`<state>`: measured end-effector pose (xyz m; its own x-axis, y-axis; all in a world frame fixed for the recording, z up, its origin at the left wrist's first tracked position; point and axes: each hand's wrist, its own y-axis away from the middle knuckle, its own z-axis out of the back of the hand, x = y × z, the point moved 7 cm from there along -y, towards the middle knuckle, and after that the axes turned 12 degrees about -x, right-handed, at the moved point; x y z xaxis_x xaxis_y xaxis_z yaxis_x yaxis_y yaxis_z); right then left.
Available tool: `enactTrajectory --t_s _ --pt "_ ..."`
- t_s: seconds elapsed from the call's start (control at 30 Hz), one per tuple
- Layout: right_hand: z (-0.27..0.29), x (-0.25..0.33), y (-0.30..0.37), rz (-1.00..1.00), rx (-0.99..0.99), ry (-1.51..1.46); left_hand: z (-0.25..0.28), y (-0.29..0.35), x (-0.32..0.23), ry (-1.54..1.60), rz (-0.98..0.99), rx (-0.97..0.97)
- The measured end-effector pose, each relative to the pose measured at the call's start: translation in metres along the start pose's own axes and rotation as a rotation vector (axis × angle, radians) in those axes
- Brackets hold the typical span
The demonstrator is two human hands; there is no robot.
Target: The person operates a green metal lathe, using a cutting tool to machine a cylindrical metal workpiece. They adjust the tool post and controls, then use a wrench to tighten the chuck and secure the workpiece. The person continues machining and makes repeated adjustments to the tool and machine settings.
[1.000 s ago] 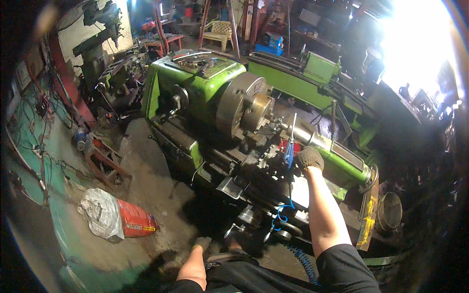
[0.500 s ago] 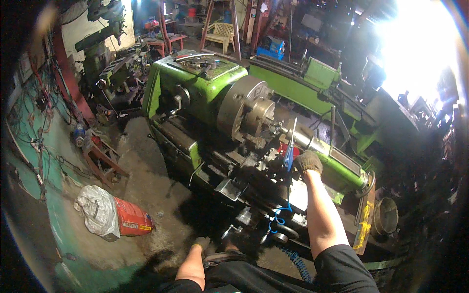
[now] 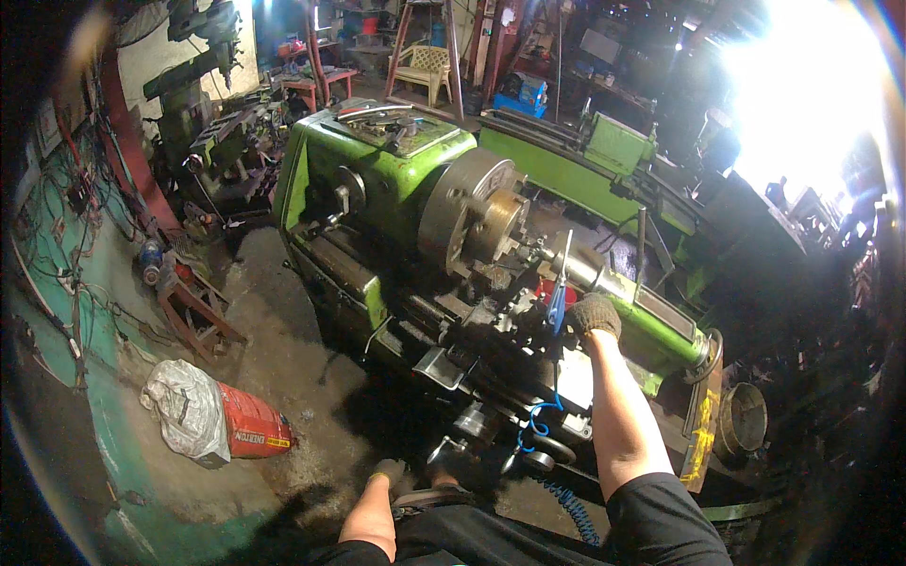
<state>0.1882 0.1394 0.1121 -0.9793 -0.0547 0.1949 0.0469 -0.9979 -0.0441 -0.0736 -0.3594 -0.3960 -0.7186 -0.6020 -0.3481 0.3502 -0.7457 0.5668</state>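
Head view looks down on a large green metal lathe (image 3: pixel 401 160), and the right hand (image 3: pixel 595 317), in a dark knitted glove, reaches forward over its carriage. Just to the left of this hand is a slim blue tool with a thin metal nozzle (image 3: pixel 557 307). Its long axis goes almost straight away from the person, with the nozzle tip at the far end, leaning slightly to the right. From its near end a blue coiled hose (image 3: pixel 542 415) comes down toward the person. The fingers are hidden behind the glove's back, so I cannot tell whether they are closed on the blue tool or only beside it.

A brassy, short cylindrical metal part (image 3: pixel 505 222) sits in the round grey steel chuck (image 3: pixel 458 212), farther away and to the left of the right hand. The axis of this part runs along the lathe, across the direction of the tool, and points toward the tailstock side. The right hand is clearly the nearer one to both things. The left hand (image 3: pixel 389 469), also gloved, is low beside the body, well apart from them, nearest to a shiny metal crank handle (image 3: pixel 445 447); its grip I cannot tell.
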Motion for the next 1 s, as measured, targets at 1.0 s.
enactTrajectory --t_s 1.0 --pt "0.003 -0.009 -0.005 -0.033 -0.119 -0.028 0.018 0.005 -0.014 0.115 0.149 0.025"
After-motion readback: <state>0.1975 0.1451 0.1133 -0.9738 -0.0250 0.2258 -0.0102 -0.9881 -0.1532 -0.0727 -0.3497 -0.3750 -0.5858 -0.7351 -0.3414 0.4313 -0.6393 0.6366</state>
